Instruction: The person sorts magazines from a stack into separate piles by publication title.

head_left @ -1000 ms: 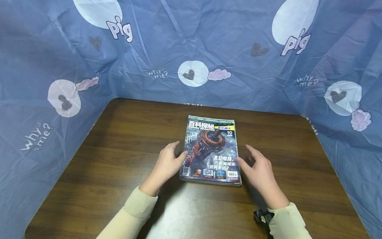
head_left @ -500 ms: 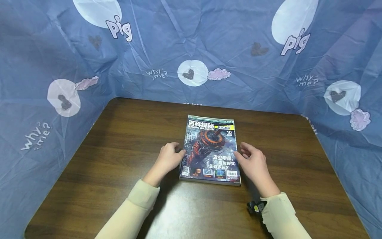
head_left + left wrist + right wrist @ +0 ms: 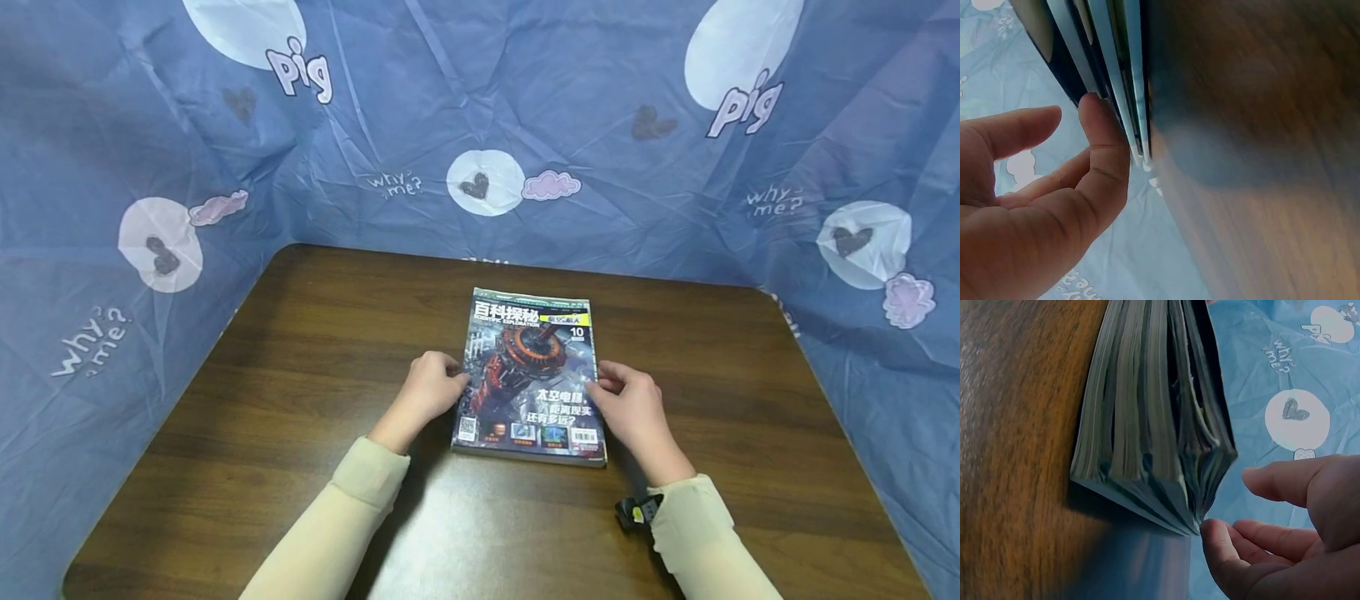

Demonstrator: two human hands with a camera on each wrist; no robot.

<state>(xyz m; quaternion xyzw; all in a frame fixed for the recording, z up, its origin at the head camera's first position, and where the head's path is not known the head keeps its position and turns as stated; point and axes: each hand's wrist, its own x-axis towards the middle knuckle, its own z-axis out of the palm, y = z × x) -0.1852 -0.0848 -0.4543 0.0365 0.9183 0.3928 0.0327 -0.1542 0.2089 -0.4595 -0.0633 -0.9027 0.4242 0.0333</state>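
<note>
A stack of magazines (image 3: 528,375) lies flat in the middle of the wooden table, its top cover showing a red and orange space machine. At its left edge is my left hand (image 3: 427,392); in the left wrist view the index fingertip (image 3: 1094,115) touches the side of the stack, with the thumb apart from it. Beside the right edge, my right hand (image 3: 632,412) has bent fingers, and in the right wrist view the index fingertip (image 3: 1213,531) meets the stack's corner. The right thumb is apart from the cover. Several layered magazines (image 3: 1141,394) show along that side.
The brown table (image 3: 300,333) has rounded far corners. A blue cloth (image 3: 480,100) printed with hearts, clouds and words hangs around its back and sides. A small black device (image 3: 636,512) is worn on the right wrist.
My right hand has moved left to the stack's edge, its fingers bending inward. The left hand's fingers have drawn in against the left edge. The magazines have not moved.
</note>
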